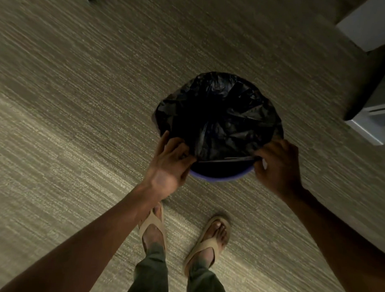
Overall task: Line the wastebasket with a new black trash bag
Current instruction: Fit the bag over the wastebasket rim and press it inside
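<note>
A black trash bag lies crumpled over the mouth of a wastebasket with a purple rim that stands on the carpet in front of me. The bag covers the far and side parts of the rim; only the near arc of the rim shows bare. My left hand pinches the bag's near edge at the basket's left side. My right hand pinches the same edge at the right side. The edge is stretched taut between both hands. The inside of the basket is dark and hidden.
Striped beige carpet surrounds the basket. White furniture stands at the upper right, with another white piece just right of the basket. My feet in sandals are close behind the basket.
</note>
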The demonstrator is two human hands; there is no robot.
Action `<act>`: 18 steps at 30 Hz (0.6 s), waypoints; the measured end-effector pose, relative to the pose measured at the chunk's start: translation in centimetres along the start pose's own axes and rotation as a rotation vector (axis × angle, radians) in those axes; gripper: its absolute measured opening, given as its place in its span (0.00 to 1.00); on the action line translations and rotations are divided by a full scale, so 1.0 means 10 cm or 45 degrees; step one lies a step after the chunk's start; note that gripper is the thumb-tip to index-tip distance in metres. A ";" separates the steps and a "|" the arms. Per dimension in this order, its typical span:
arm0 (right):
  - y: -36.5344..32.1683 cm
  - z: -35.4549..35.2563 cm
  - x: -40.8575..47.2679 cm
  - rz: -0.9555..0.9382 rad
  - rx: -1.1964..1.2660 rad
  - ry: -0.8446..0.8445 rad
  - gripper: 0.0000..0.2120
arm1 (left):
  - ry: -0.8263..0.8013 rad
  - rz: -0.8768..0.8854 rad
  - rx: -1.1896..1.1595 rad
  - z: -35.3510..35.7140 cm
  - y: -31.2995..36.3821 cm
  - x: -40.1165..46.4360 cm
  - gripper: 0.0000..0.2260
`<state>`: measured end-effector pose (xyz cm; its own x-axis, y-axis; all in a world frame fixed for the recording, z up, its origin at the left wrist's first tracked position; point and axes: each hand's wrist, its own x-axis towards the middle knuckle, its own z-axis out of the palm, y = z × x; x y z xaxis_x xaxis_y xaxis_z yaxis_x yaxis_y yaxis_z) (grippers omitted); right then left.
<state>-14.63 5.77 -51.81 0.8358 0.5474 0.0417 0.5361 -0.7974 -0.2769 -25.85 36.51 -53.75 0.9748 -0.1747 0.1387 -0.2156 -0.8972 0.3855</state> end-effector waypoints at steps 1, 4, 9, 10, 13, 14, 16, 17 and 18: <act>0.01 -0.02 -0.07 -0.008 0.005 -0.023 0.07 | 0.028 0.026 0.005 0.00 0.01 -0.08 0.11; 0.03 -0.06 -0.25 -0.039 0.017 -0.098 0.09 | -0.053 0.058 0.070 -0.04 0.09 -0.24 0.15; -0.03 -0.02 -0.46 -0.025 0.096 -0.257 0.13 | -0.377 -0.052 0.149 0.02 0.23 -0.42 0.20; -0.05 0.01 -0.47 -0.018 0.092 -0.300 0.12 | -0.423 -0.080 0.156 0.04 0.24 -0.45 0.21; -0.08 0.11 -0.45 0.011 0.075 -0.388 0.12 | -0.464 -0.143 0.173 0.09 0.25 -0.49 0.24; -0.09 0.14 -0.44 0.011 0.056 -0.418 0.13 | -0.460 -0.166 0.175 0.09 0.25 -0.48 0.25; -0.10 0.20 -0.42 0.005 -0.001 -0.470 0.16 | -0.430 -0.246 0.177 0.09 0.25 -0.49 0.24; -0.11 0.22 -0.44 -0.006 -0.033 -0.495 0.18 | -0.430 -0.297 0.177 0.08 0.23 -0.50 0.24; -0.12 0.25 -0.48 -0.025 -0.059 -0.533 0.21 | -0.452 -0.352 0.165 0.07 0.21 -0.52 0.25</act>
<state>-19.59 4.74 -54.04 0.7103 0.6109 -0.3496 0.5641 -0.7911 -0.2363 -31.31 35.25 -54.28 0.9587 -0.0300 -0.2828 0.0416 -0.9690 0.2437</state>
